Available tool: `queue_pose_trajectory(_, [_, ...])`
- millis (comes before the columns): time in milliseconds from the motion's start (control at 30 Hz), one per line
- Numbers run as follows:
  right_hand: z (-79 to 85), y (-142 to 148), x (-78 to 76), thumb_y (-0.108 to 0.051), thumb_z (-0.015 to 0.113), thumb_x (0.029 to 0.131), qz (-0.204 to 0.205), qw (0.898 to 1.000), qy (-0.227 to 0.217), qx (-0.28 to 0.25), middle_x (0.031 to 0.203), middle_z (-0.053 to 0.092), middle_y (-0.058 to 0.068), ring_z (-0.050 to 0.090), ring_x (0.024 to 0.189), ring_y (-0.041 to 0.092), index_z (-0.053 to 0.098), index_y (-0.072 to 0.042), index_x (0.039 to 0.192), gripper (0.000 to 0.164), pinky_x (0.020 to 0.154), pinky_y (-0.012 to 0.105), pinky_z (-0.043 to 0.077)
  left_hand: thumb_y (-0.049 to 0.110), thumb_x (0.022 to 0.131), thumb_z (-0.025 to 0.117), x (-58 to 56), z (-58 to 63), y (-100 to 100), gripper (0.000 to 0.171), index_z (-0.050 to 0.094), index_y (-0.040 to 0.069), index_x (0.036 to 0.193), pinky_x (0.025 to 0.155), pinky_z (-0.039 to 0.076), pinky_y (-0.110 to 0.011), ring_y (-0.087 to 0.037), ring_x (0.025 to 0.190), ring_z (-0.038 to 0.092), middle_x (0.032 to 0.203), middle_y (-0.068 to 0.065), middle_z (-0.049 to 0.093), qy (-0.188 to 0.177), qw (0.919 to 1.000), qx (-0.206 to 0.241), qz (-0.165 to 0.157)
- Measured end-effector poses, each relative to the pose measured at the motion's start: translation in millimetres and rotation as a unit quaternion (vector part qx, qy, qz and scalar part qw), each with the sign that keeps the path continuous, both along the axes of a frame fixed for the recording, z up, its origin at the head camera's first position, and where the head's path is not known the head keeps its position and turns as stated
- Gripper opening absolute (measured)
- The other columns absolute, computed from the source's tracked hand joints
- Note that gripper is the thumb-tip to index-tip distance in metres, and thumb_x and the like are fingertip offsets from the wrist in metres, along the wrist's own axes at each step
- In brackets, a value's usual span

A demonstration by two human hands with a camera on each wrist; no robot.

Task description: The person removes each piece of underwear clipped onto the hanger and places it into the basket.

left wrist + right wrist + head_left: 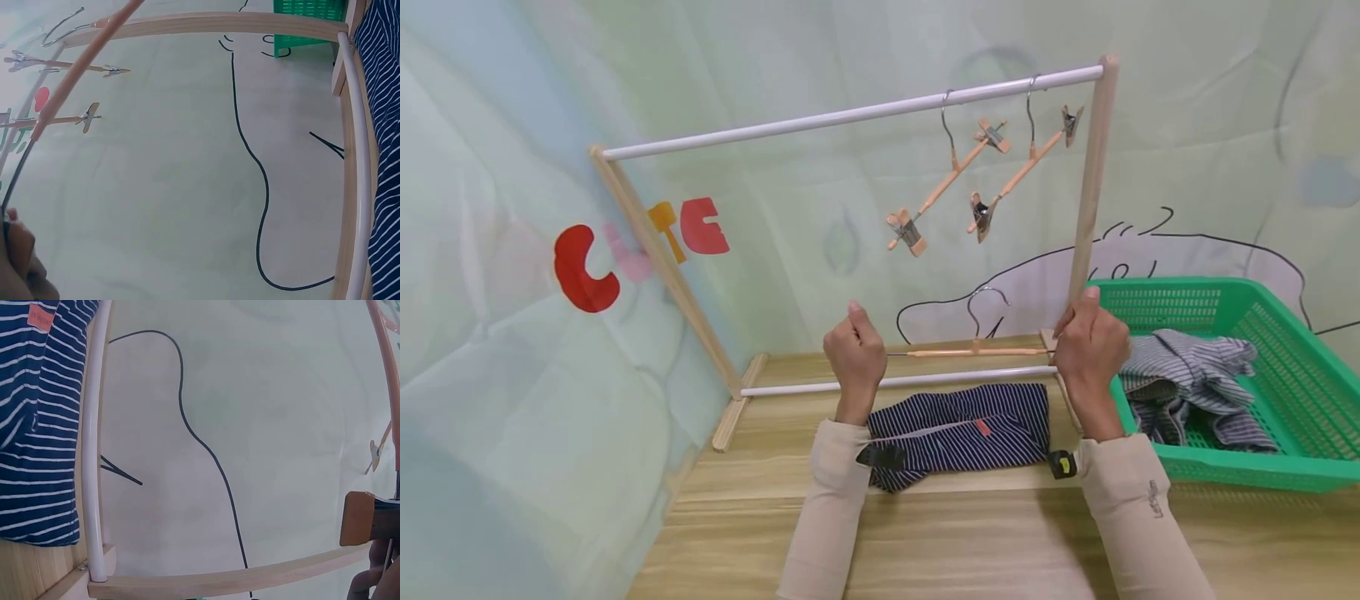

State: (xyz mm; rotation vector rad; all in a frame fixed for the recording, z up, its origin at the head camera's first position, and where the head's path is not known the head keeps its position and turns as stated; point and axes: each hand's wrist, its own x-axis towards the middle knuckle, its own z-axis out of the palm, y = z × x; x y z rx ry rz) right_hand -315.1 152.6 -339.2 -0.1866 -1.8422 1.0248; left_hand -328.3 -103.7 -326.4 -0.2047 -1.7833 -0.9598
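A clip hanger point(976, 352) is held level above the table, its metal hook pointing up. My left hand point(855, 354) grips its left end, fingers curled and thumb up. At the other end my right hand point(1092, 346) grips in the same way; a brown clip point(357, 519) shows by its fingers in the right wrist view. The left clip is hidden by the hand. Below lies a folded navy garment with white stripes point(962, 437) and a small red label. In the left wrist view the hanger point(81, 69) slants upward from the fingers.
Two more clip hangers point(955, 171) hang from the rack's white top rail point(820, 122). A wooden post point(1093, 183) stands beside my right hand. The green basket point(1247, 462) on the right holds striped clothes point(1187, 367). A white lower rail point(955, 379) runs behind the garment.
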Motion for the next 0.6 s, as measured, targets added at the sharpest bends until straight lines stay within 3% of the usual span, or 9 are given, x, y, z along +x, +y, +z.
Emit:
queue_pose_trajectory(267, [-3.1,-5,3.8,-0.034,0.022,0.101,0.036,0.999,0.008,-0.037,0.058,0.056,0.015,0.046,0.055,0.027,0.059,-0.004,0.06,0.062,0.052,0.039,0.029,0.013,0.097,0.036,2.1,4.9,-8,0.056,0.034,0.007,0.042,0.036,0.013,-0.028,-0.013,0.035,0.021,0.037,-0.004,0.031,0.054,0.998,0.018,0.028])
queue_pose_trajectory(433, [-1.6,-4,3.7,-0.031,0.021,0.101,0.054,0.996,0.036,-0.057,0.064,0.056,0.015,0.044,0.058,0.023,0.061,-0.001,0.07,0.059,0.056,0.038,0.032,0.012,0.098,0.036,2.3,8.4,-17,0.055,0.035,0.006,0.043,0.037,0.013,-0.028,-0.015,0.034,0.021,0.037,-0.006,0.031,0.063,0.9961,0.047,0.04])
queue_pose_trajectory(600, [2.0,-1,5.3,-0.028,0.02,0.101,0.068,0.994,0.062,-0.065,0.065,0.056,0.015,0.044,0.058,0.019,0.061,0.002,0.071,0.058,0.058,0.034,0.033,0.014,0.099,0.035,4.1,13.5,-26,0.056,0.036,0.005,0.043,0.036,0.013,-0.029,-0.015,0.033,0.022,0.037,-0.006,0.032,0.068,0.9948,0.06,0.045])
